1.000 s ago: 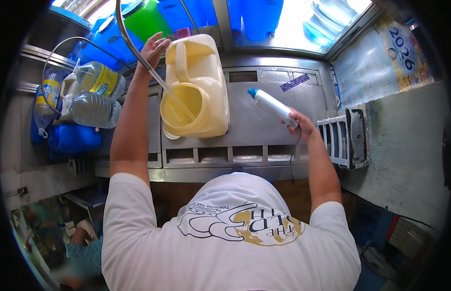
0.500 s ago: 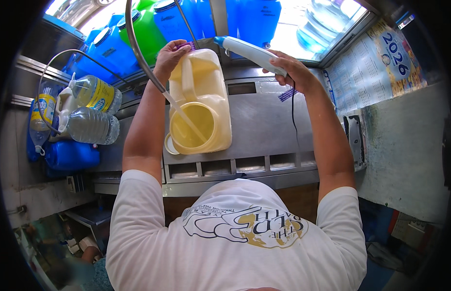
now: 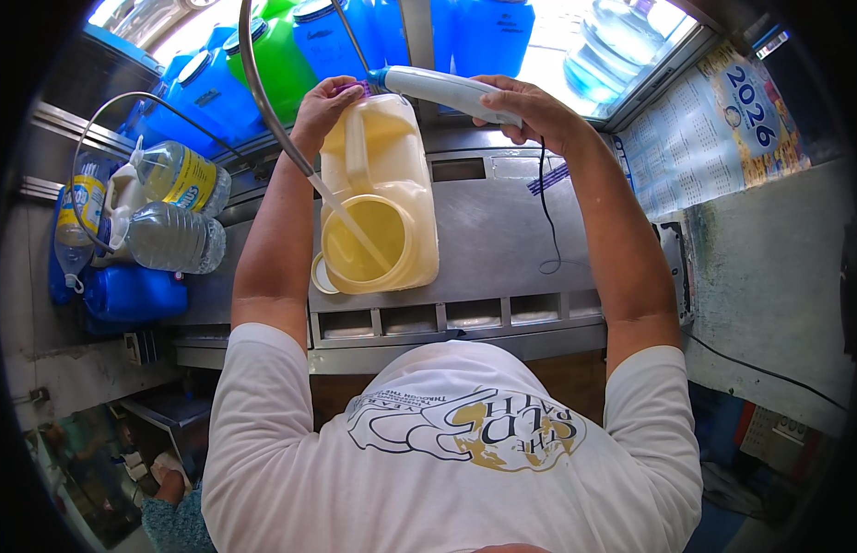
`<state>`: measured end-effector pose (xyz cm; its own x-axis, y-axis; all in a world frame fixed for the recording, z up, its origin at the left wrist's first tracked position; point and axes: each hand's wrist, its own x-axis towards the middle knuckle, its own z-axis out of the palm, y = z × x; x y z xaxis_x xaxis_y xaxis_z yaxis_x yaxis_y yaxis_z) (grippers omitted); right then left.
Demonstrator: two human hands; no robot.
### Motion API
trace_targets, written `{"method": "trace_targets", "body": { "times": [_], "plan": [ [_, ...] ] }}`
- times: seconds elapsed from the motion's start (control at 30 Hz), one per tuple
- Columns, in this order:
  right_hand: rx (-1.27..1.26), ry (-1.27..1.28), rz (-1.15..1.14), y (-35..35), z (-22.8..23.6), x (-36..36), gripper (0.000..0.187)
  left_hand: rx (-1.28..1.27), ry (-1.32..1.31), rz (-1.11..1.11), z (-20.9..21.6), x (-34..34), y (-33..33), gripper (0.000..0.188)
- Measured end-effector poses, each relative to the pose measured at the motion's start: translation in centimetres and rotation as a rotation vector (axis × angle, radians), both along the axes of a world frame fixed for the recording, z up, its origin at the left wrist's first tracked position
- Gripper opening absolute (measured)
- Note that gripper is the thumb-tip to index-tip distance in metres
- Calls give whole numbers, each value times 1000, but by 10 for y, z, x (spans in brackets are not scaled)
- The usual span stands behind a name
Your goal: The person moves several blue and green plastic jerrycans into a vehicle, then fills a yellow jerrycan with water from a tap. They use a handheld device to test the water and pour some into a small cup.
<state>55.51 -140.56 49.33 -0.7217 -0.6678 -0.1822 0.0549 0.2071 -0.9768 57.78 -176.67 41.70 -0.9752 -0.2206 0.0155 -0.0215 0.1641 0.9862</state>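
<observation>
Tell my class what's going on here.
The person's right hand holds a white handheld device, its blue tip close to a purple strip pinched in the left hand by the far end of a cream jug. What looks like water runs from a curved metal pipe into the jug's open mouth. Another purple strip lies on the metal counter.

From my end I see a grey metal table, its near edge lined with a row of rectangular openings. On it, left of the middle, I have a cream jug standing with its wide mouth uncovered. A pale round lid sits just beside the jug's near left corner. Farther right, I see a purple strip lying flat on the metal.
</observation>
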Motion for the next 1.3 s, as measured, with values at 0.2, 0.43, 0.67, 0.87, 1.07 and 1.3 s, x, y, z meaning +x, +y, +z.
{"method": "trace_targets", "body": {
  "times": [0.2, 0.43, 0.67, 0.87, 1.07, 1.3],
  "plan": [
    [15, -21, 16, 6, -4, 3, 79, 4, 1, -36, 0, 2, -2, 41],
    [46, 10, -9, 6, -1, 7, 80, 66, 21, -143, 0, 12, -15, 41],
    [105, 57, -4, 2, 0, 9, 75, 16, 27, -125, -5, 8, -18, 42],
    [101, 76, 14, -4, 2, 10, 74, 135, 65, -160, -6, 9, -15, 42],
    [114, 119, 3, -7, 6, 8, 80, 75, 28, -106, -6, 6, -13, 47],
    [138, 155, 3, -7, 7, 6, 81, 216, 117, -101, -14, 7, -15, 59]
  ]
}}
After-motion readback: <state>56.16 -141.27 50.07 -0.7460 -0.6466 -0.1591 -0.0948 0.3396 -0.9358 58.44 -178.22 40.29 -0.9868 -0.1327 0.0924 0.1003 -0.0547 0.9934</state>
